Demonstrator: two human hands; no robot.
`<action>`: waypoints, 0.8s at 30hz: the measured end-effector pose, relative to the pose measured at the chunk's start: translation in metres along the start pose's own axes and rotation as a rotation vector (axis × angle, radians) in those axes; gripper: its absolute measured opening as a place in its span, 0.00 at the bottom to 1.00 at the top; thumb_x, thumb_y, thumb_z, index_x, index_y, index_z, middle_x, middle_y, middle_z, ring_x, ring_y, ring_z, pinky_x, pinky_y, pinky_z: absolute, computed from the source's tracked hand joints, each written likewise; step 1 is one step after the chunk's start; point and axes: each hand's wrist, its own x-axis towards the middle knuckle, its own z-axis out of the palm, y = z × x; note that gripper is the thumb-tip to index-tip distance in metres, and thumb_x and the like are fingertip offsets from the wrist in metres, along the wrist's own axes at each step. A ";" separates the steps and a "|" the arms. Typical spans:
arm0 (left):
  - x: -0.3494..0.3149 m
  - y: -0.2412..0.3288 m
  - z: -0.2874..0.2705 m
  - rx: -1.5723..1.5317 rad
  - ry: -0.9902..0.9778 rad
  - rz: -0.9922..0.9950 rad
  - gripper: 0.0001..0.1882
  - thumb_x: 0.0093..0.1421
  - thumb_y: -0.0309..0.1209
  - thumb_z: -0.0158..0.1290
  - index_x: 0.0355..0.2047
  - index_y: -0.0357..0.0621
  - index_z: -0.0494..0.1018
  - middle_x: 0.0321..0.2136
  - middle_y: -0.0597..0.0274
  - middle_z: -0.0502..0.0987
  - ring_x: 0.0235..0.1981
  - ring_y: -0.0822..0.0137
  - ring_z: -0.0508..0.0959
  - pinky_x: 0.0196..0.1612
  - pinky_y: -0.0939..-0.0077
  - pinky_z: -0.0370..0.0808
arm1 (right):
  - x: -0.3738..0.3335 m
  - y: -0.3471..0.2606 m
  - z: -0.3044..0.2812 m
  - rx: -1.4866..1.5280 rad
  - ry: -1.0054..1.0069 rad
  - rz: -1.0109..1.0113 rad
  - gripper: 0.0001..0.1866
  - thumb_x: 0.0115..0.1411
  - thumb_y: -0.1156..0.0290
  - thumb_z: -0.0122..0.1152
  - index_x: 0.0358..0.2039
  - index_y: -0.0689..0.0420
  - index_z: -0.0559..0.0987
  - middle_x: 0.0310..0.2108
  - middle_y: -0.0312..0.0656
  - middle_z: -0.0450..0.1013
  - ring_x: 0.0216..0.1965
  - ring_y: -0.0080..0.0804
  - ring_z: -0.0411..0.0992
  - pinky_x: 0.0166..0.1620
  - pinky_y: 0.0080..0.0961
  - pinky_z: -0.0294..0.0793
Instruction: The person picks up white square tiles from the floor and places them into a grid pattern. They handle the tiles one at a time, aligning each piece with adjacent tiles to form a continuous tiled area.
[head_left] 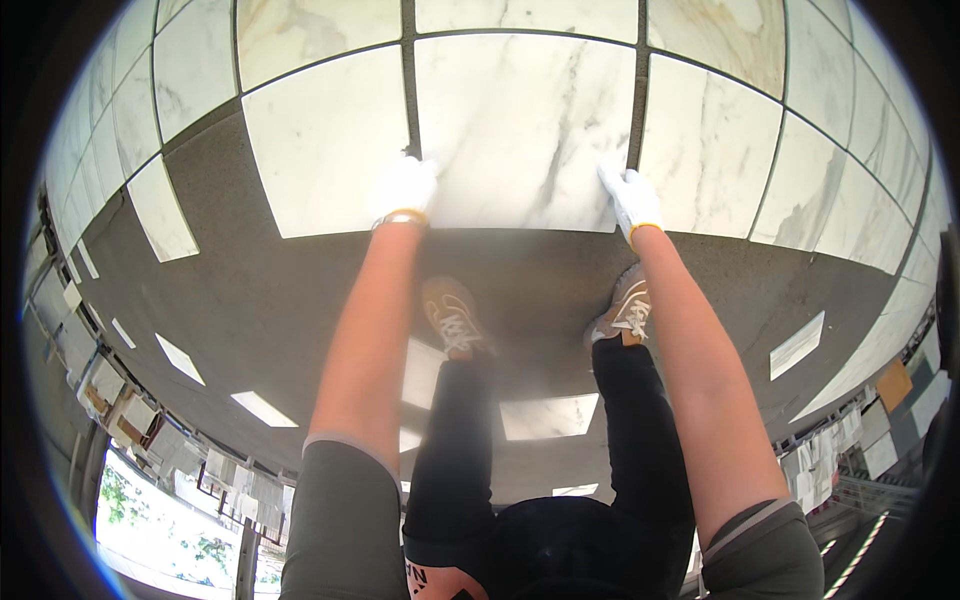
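Observation:
A large white marble tile with grey veins lies in front of me on the grey floor, its near edge toward my feet. My left hand, in a white glove bleached by glare, is closed at the tile's left edge near the front corner. At the opposite edge, my right hand, also white-gloved, grips the same tile, its fingers along the side. Narrow dark gaps separate this tile from the left neighbouring tile and the right neighbouring tile. The undersides of both hands are hidden.
More marble tiles lie in rows beyond. My shoes stand on the grey floor close to the near edge. Single pieces, such as a narrow tile and a small tile, lie at the sides. Sample racks stand behind.

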 end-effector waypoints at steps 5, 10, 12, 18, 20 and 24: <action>-0.031 -0.010 -0.003 -0.189 0.092 -0.053 0.24 0.64 0.49 0.48 0.39 0.41 0.82 0.40 0.42 0.82 0.43 0.48 0.82 0.49 0.55 0.76 | -0.003 -0.002 0.000 -0.221 0.076 -0.079 0.37 0.62 0.38 0.57 0.39 0.68 0.81 0.36 0.58 0.78 0.40 0.47 0.76 0.47 0.37 0.73; -0.044 -0.025 0.019 -0.342 0.036 0.007 0.32 0.61 0.49 0.54 0.58 0.39 0.74 0.53 0.43 0.78 0.53 0.50 0.79 0.57 0.62 0.73 | -0.011 -0.014 -0.003 -0.217 0.051 -0.065 0.38 0.63 0.36 0.53 0.44 0.66 0.81 0.42 0.61 0.78 0.47 0.55 0.76 0.53 0.41 0.72; -0.043 -0.027 0.033 -0.364 -0.064 0.042 0.36 0.60 0.48 0.55 0.64 0.39 0.69 0.60 0.44 0.74 0.57 0.49 0.77 0.61 0.63 0.71 | -0.016 -0.021 -0.005 -0.261 0.042 -0.051 0.39 0.63 0.35 0.49 0.44 0.65 0.81 0.44 0.65 0.77 0.51 0.60 0.75 0.55 0.47 0.71; -0.045 -0.030 0.050 -0.399 -0.044 0.029 0.38 0.59 0.44 0.56 0.65 0.36 0.66 0.62 0.42 0.72 0.60 0.50 0.75 0.64 0.63 0.68 | -0.028 -0.045 -0.029 -0.645 0.035 -0.168 0.31 0.64 0.42 0.49 0.40 0.60 0.84 0.43 0.56 0.80 0.48 0.55 0.77 0.53 0.45 0.73; -0.044 -0.030 0.050 -0.416 -0.057 0.038 0.37 0.59 0.44 0.56 0.65 0.36 0.66 0.62 0.42 0.72 0.60 0.50 0.74 0.64 0.62 0.68 | -0.029 -0.046 -0.044 -0.709 0.010 -0.172 0.29 0.65 0.44 0.49 0.39 0.58 0.85 0.42 0.54 0.80 0.47 0.54 0.77 0.52 0.45 0.74; -0.047 -0.034 0.046 -0.396 -0.002 0.136 0.37 0.60 0.43 0.56 0.65 0.36 0.66 0.61 0.42 0.72 0.60 0.48 0.75 0.64 0.62 0.68 | -0.042 -0.023 -0.068 -0.715 -0.039 -0.170 0.30 0.64 0.43 0.51 0.32 0.61 0.83 0.40 0.58 0.79 0.44 0.56 0.77 0.48 0.47 0.75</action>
